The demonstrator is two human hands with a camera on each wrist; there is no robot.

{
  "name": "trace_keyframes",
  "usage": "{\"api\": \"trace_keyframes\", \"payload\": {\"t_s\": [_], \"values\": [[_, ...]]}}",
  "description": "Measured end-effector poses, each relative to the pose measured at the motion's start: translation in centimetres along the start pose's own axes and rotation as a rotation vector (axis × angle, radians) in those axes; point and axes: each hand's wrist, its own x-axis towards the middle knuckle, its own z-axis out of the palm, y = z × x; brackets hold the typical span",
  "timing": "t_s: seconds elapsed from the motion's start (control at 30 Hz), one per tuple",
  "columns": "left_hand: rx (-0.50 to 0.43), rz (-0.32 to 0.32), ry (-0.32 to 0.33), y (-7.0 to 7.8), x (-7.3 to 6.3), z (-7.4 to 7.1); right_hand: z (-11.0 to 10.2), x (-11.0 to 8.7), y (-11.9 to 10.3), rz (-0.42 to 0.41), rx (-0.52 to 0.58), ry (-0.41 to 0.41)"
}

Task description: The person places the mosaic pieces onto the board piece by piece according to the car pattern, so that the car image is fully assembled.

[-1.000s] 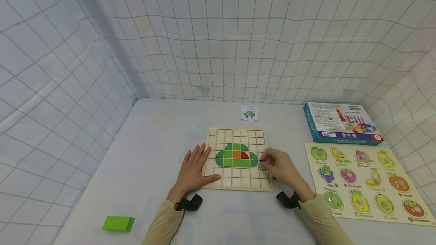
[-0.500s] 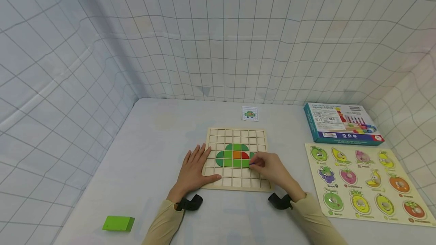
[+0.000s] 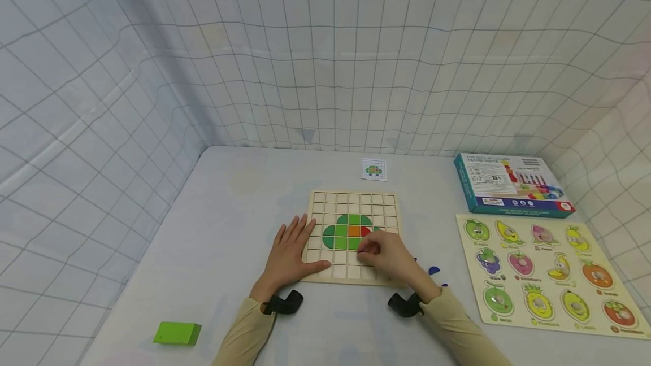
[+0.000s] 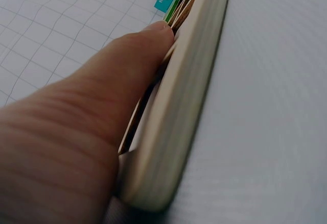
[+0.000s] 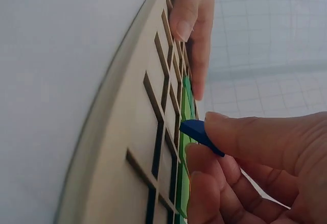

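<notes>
A wooden grid board (image 3: 325, 196) lies on the table, with green, orange and red tiles (image 3: 341, 230) set in its middle cells. My left hand (image 3: 290, 250) rests flat on the board's left edge, fingers spread and thumb over the near-left cells; the left wrist view shows the thumb against the rim. Between thumb and fingers, my right hand (image 3: 386, 253) pinches a blue tile (image 5: 198, 133) with a curved edge. It hovers over the cells just below the green tiles. Several more blue tiles (image 3: 434, 270) lie on the table to the right of the board.
A small pattern card (image 3: 373, 170) lies behind the board. To the right are a boxed toy set (image 3: 513, 184) and a fruit puzzle board (image 3: 470, 275). A green block (image 3: 177, 334) sits at the front left.
My right hand has moved left across the board with the blue tile, from the right edge to the middle. Loose blue tiles have come into sight. My left hand has stayed put.
</notes>
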Motion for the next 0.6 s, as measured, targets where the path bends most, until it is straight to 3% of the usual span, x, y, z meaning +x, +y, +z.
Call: {"api": "trace_keyframes", "payload": {"t_s": [0.6], "values": [[-0.008,0.005,0.001,0.0,0.0,-0.1,2.4,1.4,-1.6,0.021,-0.120,0.031]]}}
